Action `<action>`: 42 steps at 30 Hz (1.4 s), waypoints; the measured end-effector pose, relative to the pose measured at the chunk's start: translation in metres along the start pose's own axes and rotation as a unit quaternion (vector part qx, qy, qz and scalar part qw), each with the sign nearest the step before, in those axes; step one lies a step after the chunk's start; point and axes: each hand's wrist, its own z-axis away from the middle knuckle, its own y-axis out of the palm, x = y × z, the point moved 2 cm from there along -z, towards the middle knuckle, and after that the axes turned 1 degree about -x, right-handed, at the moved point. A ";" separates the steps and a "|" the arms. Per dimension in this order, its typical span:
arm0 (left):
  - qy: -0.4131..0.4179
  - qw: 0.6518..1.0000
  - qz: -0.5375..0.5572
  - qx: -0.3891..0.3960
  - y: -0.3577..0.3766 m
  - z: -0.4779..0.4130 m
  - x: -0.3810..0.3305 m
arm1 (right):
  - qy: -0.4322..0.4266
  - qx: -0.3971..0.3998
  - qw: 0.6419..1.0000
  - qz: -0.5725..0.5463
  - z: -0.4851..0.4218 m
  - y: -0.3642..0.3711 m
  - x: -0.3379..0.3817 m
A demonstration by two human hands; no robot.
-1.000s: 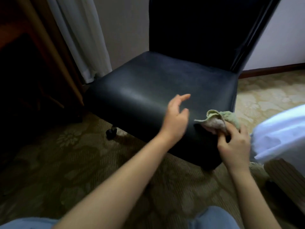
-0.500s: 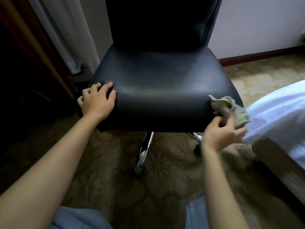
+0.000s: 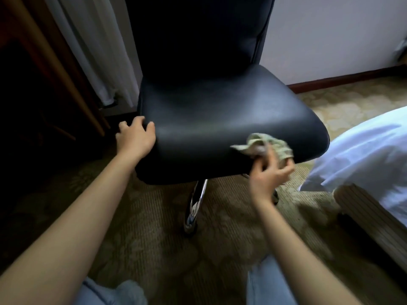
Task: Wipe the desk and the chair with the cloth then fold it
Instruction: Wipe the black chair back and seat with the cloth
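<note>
Cloth crumpled, pale green

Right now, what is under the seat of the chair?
A chrome leg runs down to the patterned carpet. The seat hides where it joins, and the right hand blocks the base behind it.

The bed crowds the chair on the right; its seat top lies open.

Smooth leather-like chair, soft crumpled cloth, glossy chrome leg, woven carpet
</note>
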 end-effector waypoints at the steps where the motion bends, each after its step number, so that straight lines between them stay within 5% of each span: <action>1: -0.018 0.999 0.036 0.017 -0.002 -0.005 0.005 | 0.049 -0.036 0.998 0.006 -0.029 -0.011 -0.009; 4: -0.021 0.997 0.050 0.054 -0.001 -0.007 0.012 | 0.209 -0.104 0.972 -0.024 -0.088 -0.035 -0.023; 6: -0.013 0.998 0.027 0.052 -0.002 -0.003 0.009 | 0.200 -0.077 0.977 -0.009 -0.076 -0.022 -0.015; 13: -0.012 1.000 0.003 0.024 0.004 0.010 0.000 | -0.037 -0.002 0.999 -0.003 0.112 0.053 0.055; 17: -0.024 0.999 0.029 0.007 0.002 0.009 0.000 | -0.209 0.126 0.970 0.012 0.182 0.054 0.071; 25: -0.021 0.989 0.145 0.023 0.001 0.017 0.009 | -0.419 0.132 0.896 0.065 0.088 0.028 0.007; 27: -0.006 0.988 0.152 0.025 0.005 0.017 0.010 | -0.321 0.099 0.939 0.072 0.031 0.020 -0.015; 29: 0.008 0.987 0.158 0.024 0.007 0.020 0.010 | -0.134 0.064 0.988 0.048 -0.023 0.009 -0.028; 32: 0.009 0.977 0.208 0.048 0.008 0.030 0.005 | 0.067 0.050 0.996 -0.015 -0.076 -0.005 -0.029; 42: -0.002 0.916 0.327 0.234 0.024 0.056 -0.014 | 0.218 0.059 0.951 -0.212 -0.033 -0.010 -0.031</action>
